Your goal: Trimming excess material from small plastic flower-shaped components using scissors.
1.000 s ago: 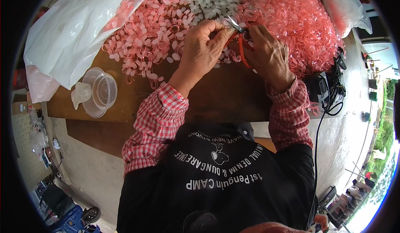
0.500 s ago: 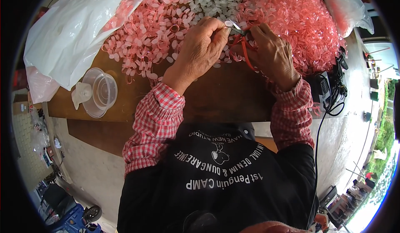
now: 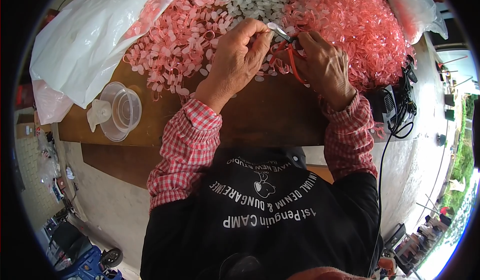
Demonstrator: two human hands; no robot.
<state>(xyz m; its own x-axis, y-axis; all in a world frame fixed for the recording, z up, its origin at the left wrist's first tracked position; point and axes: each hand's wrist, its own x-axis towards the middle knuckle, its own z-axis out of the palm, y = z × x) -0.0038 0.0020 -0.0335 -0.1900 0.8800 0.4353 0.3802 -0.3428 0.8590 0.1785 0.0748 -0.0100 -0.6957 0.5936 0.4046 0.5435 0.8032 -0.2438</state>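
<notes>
My left hand (image 3: 236, 62) pinches a small whitish oval piece (image 3: 271, 26) between thumb and forefinger. Red-handled scissors (image 3: 296, 70) are gripped in my right hand (image 3: 324, 65), its fingers wrapped round the handles. The blades point up and left, with their tips right beside the pinched piece; whether they touch it is too small to tell. Beyond both hands lie heaps of small plastic pieces: pink ones with oval tabs (image 3: 172, 55) on the left, clear whitish ovals (image 3: 257, 1) in the middle and a tall pile of glossy pink pieces (image 3: 360, 35) on the right.
A large white plastic bag (image 3: 82, 45) covers the far left of the brown table (image 3: 270, 115). Near its left front stands a round clear tub (image 3: 129, 130) beside a translucent cup-like piece (image 3: 101, 111). Black cables (image 3: 404, 117) bunch at the right edge; a clear bag (image 3: 417, 12) sits behind.
The scissor blades, spread apart half a second ago, now look closer together beside the oval piece. Both hands have shifted only slightly.
</notes>
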